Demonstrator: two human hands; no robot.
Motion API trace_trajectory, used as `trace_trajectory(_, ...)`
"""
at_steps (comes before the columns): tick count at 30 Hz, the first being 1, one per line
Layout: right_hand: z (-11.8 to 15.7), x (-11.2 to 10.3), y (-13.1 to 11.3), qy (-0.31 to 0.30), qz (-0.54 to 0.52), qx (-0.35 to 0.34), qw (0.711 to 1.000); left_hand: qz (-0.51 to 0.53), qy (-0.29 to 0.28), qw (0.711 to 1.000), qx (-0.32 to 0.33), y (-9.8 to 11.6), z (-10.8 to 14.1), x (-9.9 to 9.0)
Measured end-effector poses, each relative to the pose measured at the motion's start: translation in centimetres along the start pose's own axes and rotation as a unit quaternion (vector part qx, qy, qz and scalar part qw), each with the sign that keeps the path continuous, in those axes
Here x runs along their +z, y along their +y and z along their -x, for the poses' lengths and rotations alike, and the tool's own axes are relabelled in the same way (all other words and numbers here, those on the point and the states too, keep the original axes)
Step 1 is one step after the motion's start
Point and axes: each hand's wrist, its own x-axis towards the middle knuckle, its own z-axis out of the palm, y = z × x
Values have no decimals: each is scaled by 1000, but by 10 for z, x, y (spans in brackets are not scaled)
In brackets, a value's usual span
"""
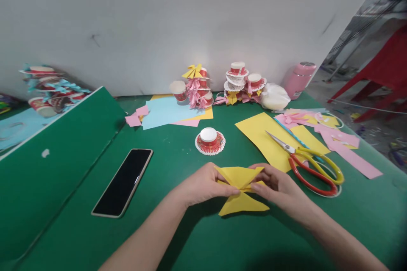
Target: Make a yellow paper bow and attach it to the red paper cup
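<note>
A folded yellow paper (243,203) is held between both hands above the green table, pinched at its narrow middle with flaps spreading above and below. My left hand (206,184) grips its left side, the thumb lying on the centre. From the right, my right hand (280,188) pinches it with thumb and fingers; some of those fingertips are hidden behind the paper. Just beyond the hands stands a small red and white cup piece (210,139) with a frilled rim. Scissors (302,161) with red and yellow handles lie to the right on a yellow sheet (259,135).
A phone (122,182) lies at left on the green table (165,237). Decorated cup stacks (200,87), a white bag (275,96) and a pink bottle (299,80) stand along the wall. Blue sheets (165,112) and pink scraps (359,159) lie about.
</note>
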Motion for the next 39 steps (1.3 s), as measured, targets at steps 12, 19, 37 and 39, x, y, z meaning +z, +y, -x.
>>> trace_trajectory(12,-6,10,0,129,-127,44,983,363,137,921,47,-18,-7,9)
trace_trajectory(19,-9,13,8,168,-215,6,962,421,98,899,63,-28,-13,23)
trace_trajectory(37,-6,18,10,186,157,-136,960,287,156,943,68,-16,-15,37)
trace_trajectory(39,-5,19,10,182,165,-132,960,295,177,937,64,-17,-15,40)
